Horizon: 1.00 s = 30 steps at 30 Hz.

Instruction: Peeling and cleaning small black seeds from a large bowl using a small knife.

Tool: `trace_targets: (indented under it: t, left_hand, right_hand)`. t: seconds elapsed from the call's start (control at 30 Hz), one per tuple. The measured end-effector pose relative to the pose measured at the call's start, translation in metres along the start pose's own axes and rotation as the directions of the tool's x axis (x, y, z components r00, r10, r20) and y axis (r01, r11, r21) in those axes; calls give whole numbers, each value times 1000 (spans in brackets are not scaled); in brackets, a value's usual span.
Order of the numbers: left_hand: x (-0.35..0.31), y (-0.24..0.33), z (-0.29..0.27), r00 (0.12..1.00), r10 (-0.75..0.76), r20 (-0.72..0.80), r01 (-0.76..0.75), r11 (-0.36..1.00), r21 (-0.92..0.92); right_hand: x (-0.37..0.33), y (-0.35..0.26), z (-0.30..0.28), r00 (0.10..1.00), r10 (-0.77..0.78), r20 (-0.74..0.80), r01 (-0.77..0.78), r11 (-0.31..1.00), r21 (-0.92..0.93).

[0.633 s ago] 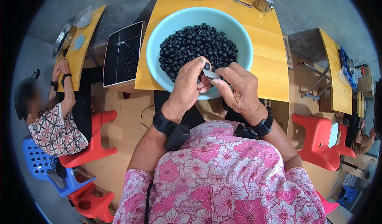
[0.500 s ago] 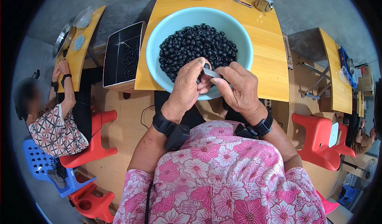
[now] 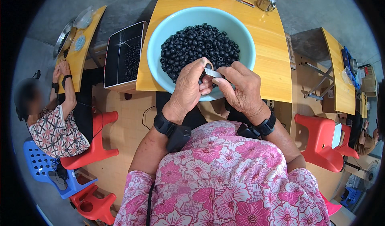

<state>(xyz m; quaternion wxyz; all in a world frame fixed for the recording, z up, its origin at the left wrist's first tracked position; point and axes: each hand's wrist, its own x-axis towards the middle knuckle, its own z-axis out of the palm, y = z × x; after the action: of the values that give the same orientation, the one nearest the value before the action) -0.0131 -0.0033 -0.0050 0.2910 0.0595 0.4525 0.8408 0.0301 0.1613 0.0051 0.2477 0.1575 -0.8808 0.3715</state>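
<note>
Over the near rim of a light-blue basin [image 3: 246,45], both of my hands work close together. My left hand [image 3: 185,85] is closed, pinching a small black rubber-like piece [image 3: 208,66] between thumb and fingers; most of it is hidden. A short, flat metal blade [image 3: 213,73] sticks out from my right hand [image 3: 243,87], gripped between thumb and bent forefinger. The tip of the blade lies against the black piece. Many small round black pieces with holes [image 3: 196,45] fill the bottom of the basin.
The basin stands on a yellow wooden table [image 3: 272,65]. A lidded metal cup [image 3: 266,2] and a slim knife-like tool [image 3: 244,2] lie at its far side. Left of it, a box [image 3: 132,61] holds more black pieces. Another person [image 3: 60,133] sits at the left table.
Both hands keep almost the same place and grip. The blade has tilted slightly and its flat side looks brighter.
</note>
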Motion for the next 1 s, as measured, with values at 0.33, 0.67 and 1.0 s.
trace_targets:
  t: [0.33, 0.67, 1.0]
  left_hand:
    - [1, -1, -1, 1000, -27, -13, 27, 999, -36]
    - [6, -4, -5, 997, -44, -59, 39, 995, -90]
    - [10, -4, -5, 991, -35, -130, 15, 988, -155]
  right_hand:
    - [-1, 0, 2, 1000, 24, -9, -24, 1000, -5]
    - [1, 4, 7, 993, 119, -2, -118, 992, 49]
    - [6, 1, 14, 978, 210, 5, -209, 974, 81]
